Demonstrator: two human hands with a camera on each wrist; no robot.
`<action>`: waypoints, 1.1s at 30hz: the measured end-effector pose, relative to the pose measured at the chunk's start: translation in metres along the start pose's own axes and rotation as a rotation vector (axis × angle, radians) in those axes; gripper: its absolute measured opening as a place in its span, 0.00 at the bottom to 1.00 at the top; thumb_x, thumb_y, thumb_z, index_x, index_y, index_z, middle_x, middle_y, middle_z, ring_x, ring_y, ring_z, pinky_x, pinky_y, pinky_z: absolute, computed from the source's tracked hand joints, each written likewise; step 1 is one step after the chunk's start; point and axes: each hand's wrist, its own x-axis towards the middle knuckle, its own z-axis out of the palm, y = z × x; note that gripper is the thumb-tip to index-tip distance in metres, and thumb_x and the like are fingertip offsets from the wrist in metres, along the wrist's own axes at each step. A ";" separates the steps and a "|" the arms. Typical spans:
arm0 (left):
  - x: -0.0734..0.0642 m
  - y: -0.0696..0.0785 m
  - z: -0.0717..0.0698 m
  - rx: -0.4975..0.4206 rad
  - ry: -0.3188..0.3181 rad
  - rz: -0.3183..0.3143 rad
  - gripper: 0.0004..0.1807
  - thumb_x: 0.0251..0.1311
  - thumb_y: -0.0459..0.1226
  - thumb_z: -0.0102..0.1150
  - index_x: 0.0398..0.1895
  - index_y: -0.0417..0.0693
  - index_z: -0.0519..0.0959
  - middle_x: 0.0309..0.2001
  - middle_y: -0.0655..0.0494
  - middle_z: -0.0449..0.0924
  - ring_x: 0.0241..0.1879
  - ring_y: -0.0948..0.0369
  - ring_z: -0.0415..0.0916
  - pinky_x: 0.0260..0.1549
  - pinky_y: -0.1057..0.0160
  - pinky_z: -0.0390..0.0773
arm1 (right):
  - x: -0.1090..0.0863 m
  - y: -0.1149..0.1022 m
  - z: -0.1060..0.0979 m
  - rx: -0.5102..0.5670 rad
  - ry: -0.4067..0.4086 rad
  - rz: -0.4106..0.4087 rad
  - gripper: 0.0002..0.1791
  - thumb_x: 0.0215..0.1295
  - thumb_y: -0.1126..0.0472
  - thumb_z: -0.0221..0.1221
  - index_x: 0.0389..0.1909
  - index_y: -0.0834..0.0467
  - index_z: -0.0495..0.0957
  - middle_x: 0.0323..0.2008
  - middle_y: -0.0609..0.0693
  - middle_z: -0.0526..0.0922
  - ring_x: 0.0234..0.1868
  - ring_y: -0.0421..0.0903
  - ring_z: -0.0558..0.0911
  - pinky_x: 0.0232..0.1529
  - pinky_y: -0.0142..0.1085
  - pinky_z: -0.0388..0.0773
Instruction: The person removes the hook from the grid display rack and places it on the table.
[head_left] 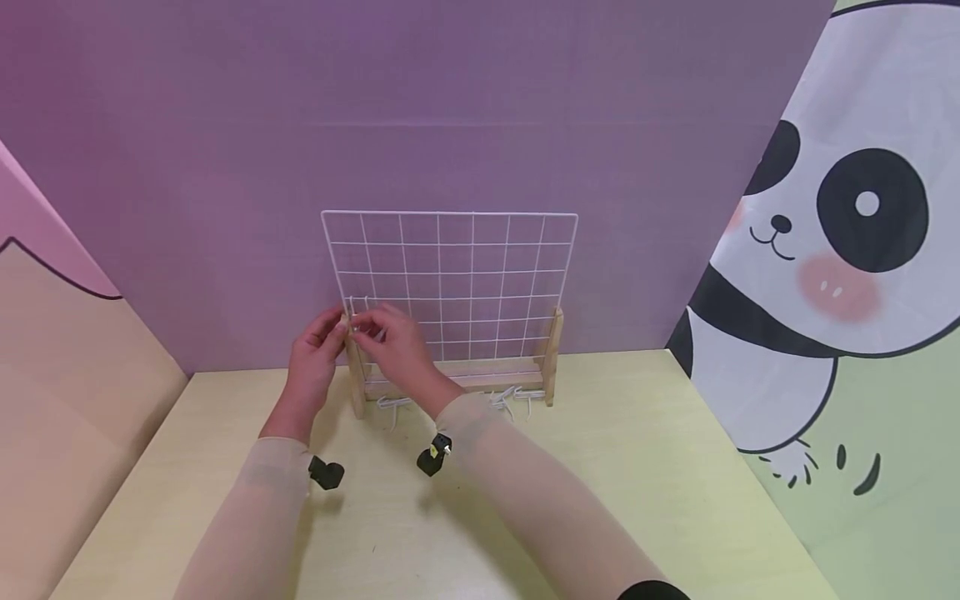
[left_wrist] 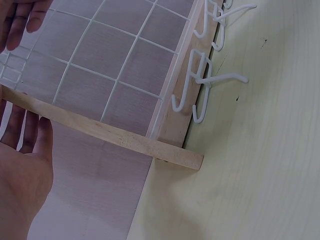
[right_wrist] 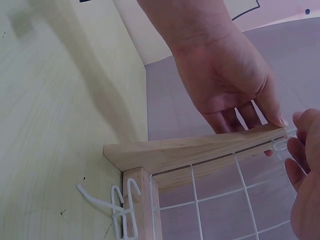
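Observation:
A white wire grid (head_left: 472, 272) stands upright in a wooden stand, between two side posts. My left hand (head_left: 313, 357) grips the upper end of the left wooden post (left_wrist: 130, 138), its thumb on the edge and its fingers behind. Close beside it, my right hand (head_left: 399, 346) pinches a white wire hook (right_wrist: 280, 145) against the grid near that post's top. The right fingers partly hide this hook. Several more white hooks (left_wrist: 220, 78) lie along the stand's base bar (left_wrist: 172, 122).
The pale wooden table (head_left: 660, 467) spreads in front of the stand. Behind it rises a purple backdrop (head_left: 450, 108). The right post (head_left: 553, 357) supports the grid's other side. A panda print (head_left: 862, 250) covers the panel at right.

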 end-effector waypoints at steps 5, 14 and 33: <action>-0.001 0.001 -0.001 0.034 -0.004 -0.014 0.24 0.86 0.39 0.55 0.79 0.41 0.75 0.58 0.71 0.83 0.65 0.67 0.76 0.75 0.63 0.73 | -0.001 0.001 0.001 0.027 0.016 0.004 0.06 0.75 0.65 0.71 0.49 0.61 0.90 0.41 0.49 0.85 0.39 0.37 0.80 0.40 0.22 0.83; -0.001 0.003 0.000 0.039 0.007 -0.022 0.24 0.87 0.39 0.54 0.79 0.41 0.74 0.58 0.71 0.82 0.65 0.67 0.76 0.76 0.61 0.72 | -0.001 -0.003 0.002 0.042 0.014 0.068 0.06 0.77 0.64 0.70 0.50 0.59 0.91 0.42 0.46 0.85 0.40 0.35 0.81 0.43 0.22 0.84; -0.002 0.002 0.000 -0.002 0.009 0.001 0.22 0.87 0.37 0.53 0.77 0.41 0.76 0.58 0.71 0.84 0.64 0.68 0.77 0.74 0.64 0.74 | 0.007 -0.006 -0.005 0.015 0.070 -0.032 0.06 0.76 0.68 0.70 0.49 0.62 0.91 0.40 0.51 0.86 0.41 0.37 0.81 0.42 0.22 0.82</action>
